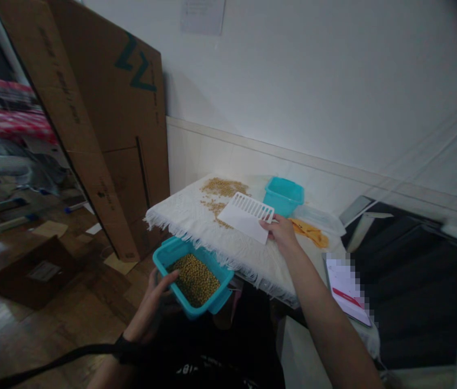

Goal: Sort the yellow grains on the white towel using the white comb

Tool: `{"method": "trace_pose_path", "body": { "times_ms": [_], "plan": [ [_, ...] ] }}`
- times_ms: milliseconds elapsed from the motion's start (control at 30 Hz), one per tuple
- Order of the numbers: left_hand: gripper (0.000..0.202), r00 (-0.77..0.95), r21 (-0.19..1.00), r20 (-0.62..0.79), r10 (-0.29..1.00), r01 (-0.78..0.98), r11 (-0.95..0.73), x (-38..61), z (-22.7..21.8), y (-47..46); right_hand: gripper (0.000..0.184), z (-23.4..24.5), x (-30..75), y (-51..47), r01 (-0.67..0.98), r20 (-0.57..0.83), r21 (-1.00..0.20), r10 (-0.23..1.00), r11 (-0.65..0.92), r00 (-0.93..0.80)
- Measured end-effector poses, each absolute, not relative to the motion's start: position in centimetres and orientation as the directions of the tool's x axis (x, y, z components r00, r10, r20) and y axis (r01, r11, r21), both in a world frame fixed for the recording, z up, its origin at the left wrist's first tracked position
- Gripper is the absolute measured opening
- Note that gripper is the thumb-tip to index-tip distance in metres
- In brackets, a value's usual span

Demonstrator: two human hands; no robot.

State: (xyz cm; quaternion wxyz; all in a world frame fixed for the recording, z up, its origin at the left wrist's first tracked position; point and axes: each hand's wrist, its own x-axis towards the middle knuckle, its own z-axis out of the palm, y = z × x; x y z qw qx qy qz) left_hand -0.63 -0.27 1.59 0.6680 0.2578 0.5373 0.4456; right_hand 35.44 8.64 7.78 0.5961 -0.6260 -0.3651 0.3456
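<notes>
My left hand (153,305) grips the near rim of a teal plastic tub (216,300) filled with tan beans (194,280). The tub hangs just below the fringed front edge of a white cloth (190,216) covering a small table. My right hand (280,233) is closed on a white slotted scraper (244,217) that rests on the cloth. Loose beans (223,187) lie scattered on the cloth beyond the scraper. A second teal tub (284,195) stands at the back of the table.
Tall cardboard sheets (102,124) lean against the wall at left. A flat box (29,273) lies on the wooden floor. Yellow pieces (310,232) sit beside a clear lid, and a phone-like slab (348,292) lies right of my arm. A dark surface (423,281) fills the right.
</notes>
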Motion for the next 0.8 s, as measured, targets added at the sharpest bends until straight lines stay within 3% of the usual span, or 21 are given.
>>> {"method": "trace_pose_path", "body": {
  "times_ms": [433,800],
  "plan": [
    [0.088,0.032,0.823,-0.498,0.867,-0.296,0.484,-0.7,1.5,-0.2,0.036,8.2,35.1,8.3,-0.022,-0.053,-0.999,0.881,-0.048,0.470],
    [0.068,0.114,0.842,-0.444,0.889,-0.286,0.457,-0.1,3.3,-1.6,0.031,8.4,37.0,8.3,-0.098,-0.146,-0.989,0.849,-0.112,0.508]
  ]
}}
